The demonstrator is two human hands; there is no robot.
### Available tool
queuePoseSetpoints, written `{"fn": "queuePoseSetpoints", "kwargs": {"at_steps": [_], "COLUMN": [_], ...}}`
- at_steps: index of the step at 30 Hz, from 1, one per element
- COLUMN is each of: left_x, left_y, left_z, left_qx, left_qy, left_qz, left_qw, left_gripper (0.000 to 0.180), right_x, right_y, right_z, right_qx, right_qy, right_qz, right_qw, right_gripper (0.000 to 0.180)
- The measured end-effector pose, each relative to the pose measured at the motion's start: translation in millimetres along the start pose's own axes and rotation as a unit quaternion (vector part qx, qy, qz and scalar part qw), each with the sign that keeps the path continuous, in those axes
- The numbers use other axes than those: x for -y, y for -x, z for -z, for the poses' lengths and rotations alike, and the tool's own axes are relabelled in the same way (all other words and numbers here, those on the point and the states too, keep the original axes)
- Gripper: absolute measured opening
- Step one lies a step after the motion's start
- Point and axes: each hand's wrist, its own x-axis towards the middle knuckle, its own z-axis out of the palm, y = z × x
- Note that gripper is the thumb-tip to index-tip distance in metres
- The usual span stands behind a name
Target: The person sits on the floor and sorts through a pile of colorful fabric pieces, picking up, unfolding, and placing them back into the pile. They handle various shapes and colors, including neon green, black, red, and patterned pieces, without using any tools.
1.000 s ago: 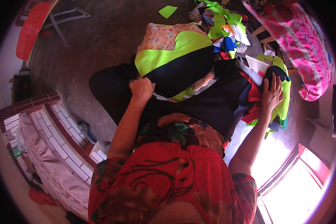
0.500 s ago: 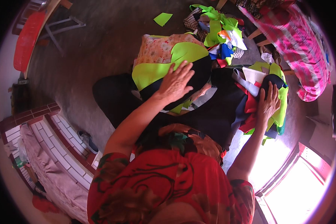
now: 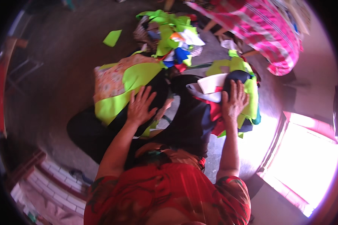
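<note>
My left hand (image 3: 141,107) lies open, fingers spread, on the black part of a layered cloth piece over my left leg. Peach floral fabric (image 3: 108,83) and bright lime cloth (image 3: 142,75) form the rest of that piece. Over on the other leg, my right hand (image 3: 235,100) rests open on a dark navy scrap (image 3: 237,76). That scrap tops a heap of cloth pieces, among them a white scrap (image 3: 210,83), a red one (image 3: 215,112) and lime ones (image 3: 252,98). Neither hand grips anything.
A pile of mixed scraps (image 3: 165,37) covers the floor ahead. One lime scrap (image 3: 112,38) lies apart, left of it. Pink checked cloth (image 3: 264,33) drapes over wooden legs at the far right. A bright opening (image 3: 308,168) is at the lower right, white brickwork (image 3: 60,183) at the lower left.
The view has swung, so the scene sits further left. My left hand has slid back from the lime edge onto the black cloth. My right hand stays on the navy scrap.
</note>
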Motion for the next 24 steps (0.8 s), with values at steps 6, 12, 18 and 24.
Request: {"fn": "queuePoseSetpoints", "kwargs": {"at_steps": [6,12,18,24], "left_x": [-2.1,-2.1,-0.2,3.9], "left_y": [-9.2,-5.6,-2.6,4.0], "left_z": [-0.6,2.0,12.7,40.6], "left_qx": [0.003,-0.022,-0.037,-0.068], "left_qy": [-0.01,-0.026,0.005,0.06], "left_qz": [-0.003,-0.006,-0.033,-0.031], "left_qw": [1.0,0.999,0.999,0.995], "left_gripper": [0.069,0.069,0.072,0.073], "right_x": [-0.4,3.7,-20.4,-67.8], "right_y": [1.8,1.5,-2.2,-17.3], "right_z": [5.6,6.8,25.1,91.9], "right_qx": [0.005,-0.009,-0.007,-0.146], "right_qy": [-0.019,-0.031,-0.264,-0.302], "right_qz": [-0.02,-0.019,-0.023,-0.081], "right_qw": [1.0,0.999,0.964,0.939], "right_gripper": [0.054,0.055,0.048,0.027]}}
